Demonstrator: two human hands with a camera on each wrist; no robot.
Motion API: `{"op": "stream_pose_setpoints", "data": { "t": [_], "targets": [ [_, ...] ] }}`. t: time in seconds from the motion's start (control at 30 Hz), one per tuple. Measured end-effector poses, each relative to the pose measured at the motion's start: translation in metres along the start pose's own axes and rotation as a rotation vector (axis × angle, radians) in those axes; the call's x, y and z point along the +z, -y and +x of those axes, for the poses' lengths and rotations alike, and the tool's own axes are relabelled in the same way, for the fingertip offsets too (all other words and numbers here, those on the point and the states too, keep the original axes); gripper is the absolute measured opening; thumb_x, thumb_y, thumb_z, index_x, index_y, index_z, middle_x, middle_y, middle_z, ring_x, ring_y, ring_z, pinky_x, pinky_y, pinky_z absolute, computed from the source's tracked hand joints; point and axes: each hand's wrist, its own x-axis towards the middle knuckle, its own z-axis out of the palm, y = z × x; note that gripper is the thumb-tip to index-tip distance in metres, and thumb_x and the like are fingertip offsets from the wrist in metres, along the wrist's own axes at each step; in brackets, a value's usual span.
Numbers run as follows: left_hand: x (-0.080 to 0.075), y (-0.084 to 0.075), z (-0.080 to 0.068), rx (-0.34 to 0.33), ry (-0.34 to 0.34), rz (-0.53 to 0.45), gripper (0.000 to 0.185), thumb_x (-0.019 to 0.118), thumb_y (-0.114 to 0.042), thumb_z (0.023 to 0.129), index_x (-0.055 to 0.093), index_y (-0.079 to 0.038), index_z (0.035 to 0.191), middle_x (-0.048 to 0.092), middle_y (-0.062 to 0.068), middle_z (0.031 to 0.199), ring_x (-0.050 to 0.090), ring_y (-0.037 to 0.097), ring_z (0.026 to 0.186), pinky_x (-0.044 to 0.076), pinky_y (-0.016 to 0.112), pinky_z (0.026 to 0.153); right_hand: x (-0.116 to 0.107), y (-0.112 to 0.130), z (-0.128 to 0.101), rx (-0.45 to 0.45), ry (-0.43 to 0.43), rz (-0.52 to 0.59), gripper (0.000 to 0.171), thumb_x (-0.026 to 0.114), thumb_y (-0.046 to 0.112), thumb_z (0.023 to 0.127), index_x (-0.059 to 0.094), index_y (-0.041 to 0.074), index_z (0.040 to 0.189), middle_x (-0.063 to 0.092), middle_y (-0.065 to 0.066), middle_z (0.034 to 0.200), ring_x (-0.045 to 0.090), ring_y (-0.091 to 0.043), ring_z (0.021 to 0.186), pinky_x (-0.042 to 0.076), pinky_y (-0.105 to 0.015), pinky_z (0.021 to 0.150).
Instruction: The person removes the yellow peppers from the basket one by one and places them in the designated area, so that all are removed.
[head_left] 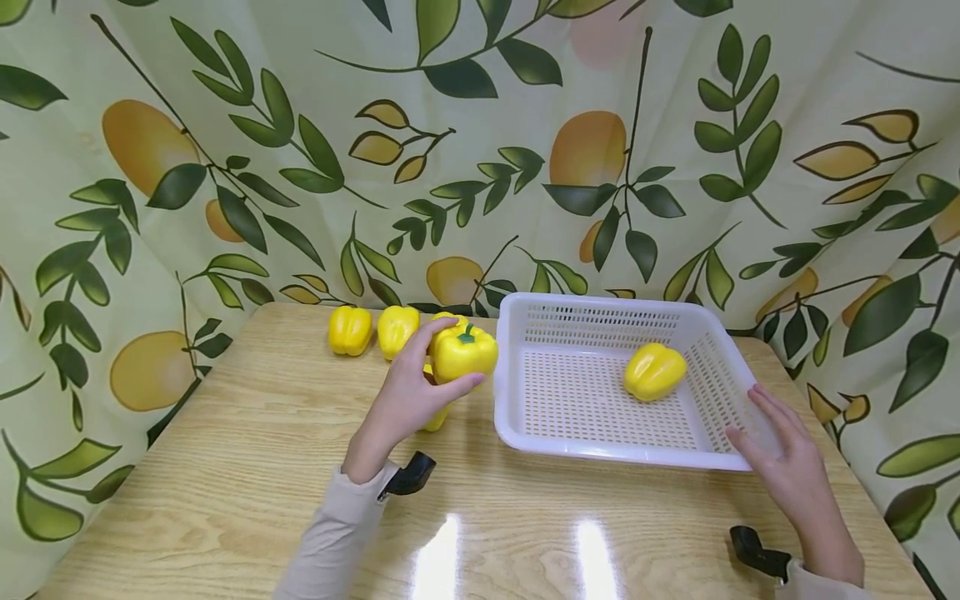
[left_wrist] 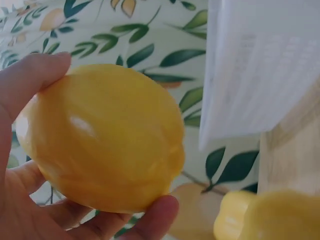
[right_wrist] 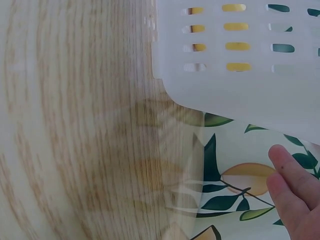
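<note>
left hand (head_left: pixel 408 400) curls fingers and thumb round a glossy yellow pepper (head_left: pixel 464 352) with a green stem, lifted above the surface (head_left: pixel 225 467) at 9 o'clock of the white basket (head_left: pixel 525 433). right hand (head_left: pixel 787 467) lies flat, fingers straight, against the basket's 4 o'clock corner. another pepper (head_left: pixel 655 371) lies inside; two more peppers (head_left: pixel 350 330) sit at 10 o'clock, and one lies under the hand.

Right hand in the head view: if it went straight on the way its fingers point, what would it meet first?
Probably the white perforated plastic basket: the right hand lies open at its near right corner, fingers by the rim. Whether they already touch is unclear.
</note>
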Motion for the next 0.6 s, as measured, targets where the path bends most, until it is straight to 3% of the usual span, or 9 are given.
{"op": "stream_pose_setpoints", "data": {
  "t": [0.27,0.6],
  "targets": [
    [-0.024,0.009,0.002,-0.118,-0.041,0.081,0.077,0.083,-0.037,0.079,0.043,-0.025,0.144,0.047,0.006,0.144,0.053,0.028,0.12,0.05,0.048,0.097,0.001,-0.001,0.0,-0.011,-0.006,0.001,0.072,0.055,0.032,0.099,0.021,0.011,0.158,0.009,-0.017,0.167,0.014,-0.058,0.144,0.025,-0.081,0.097],
    [-0.037,0.019,0.003,-0.16,-0.057,0.118,0.077,0.081,-0.041,0.08,0.041,-0.022,0.144,0.044,0.006,0.149,0.05,0.028,0.125,0.042,0.052,0.107,0.001,-0.002,-0.001,-0.029,-0.01,0.022,0.071,0.056,0.031,0.098,0.022,0.009,0.158,0.009,-0.016,0.167,0.011,-0.057,0.146,0.021,-0.081,0.099]
  ]
}}
